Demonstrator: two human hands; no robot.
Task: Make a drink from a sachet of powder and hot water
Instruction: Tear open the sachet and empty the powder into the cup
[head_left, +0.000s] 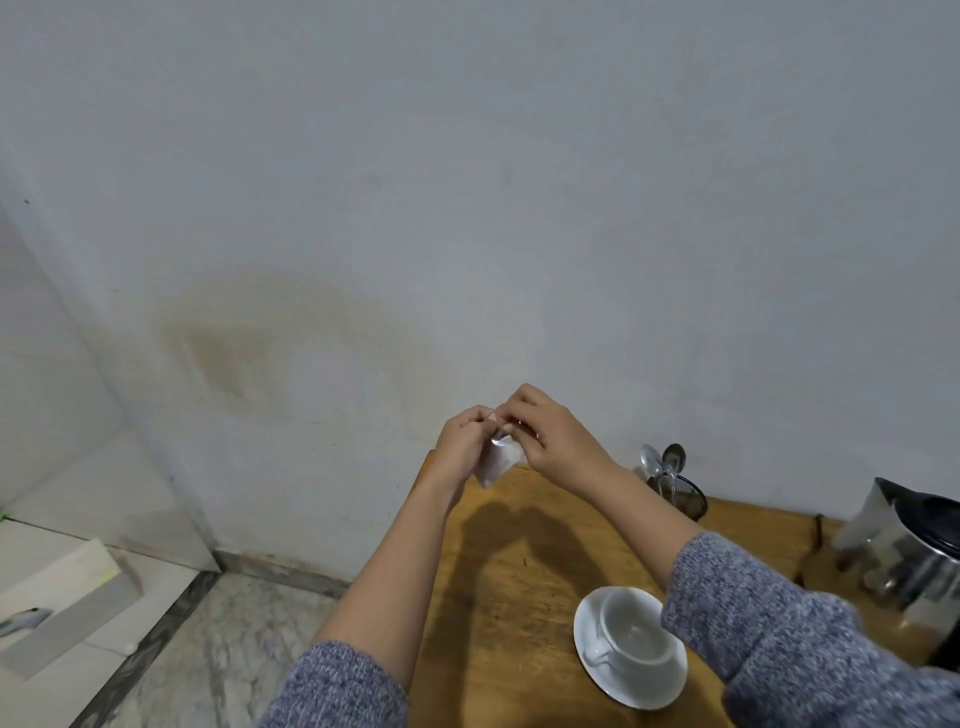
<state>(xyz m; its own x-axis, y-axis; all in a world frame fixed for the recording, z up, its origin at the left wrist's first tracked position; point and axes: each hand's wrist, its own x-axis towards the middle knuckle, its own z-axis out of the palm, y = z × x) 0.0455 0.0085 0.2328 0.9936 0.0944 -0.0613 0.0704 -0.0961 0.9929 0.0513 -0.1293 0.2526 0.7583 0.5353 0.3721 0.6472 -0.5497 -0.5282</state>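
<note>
Wooden table: a broad bare strip is lying open along its left and middle, from the near edge to the far corner; passage free there.
White cup on saucer: sitting near, right of centre, blocking that patch; the right sleeve is crossing just above its right rim.
Mesh holder with upright spoons: standing at the far edge against the wall, narrowing the reach there.
Steel kettle: occupying the right side, closing off that flank.
Both hands, left hand and right hand, are meeting over the far left corner, pinching a small sachet, filling the air above it.
Left of the table the floor is lying open.
</note>
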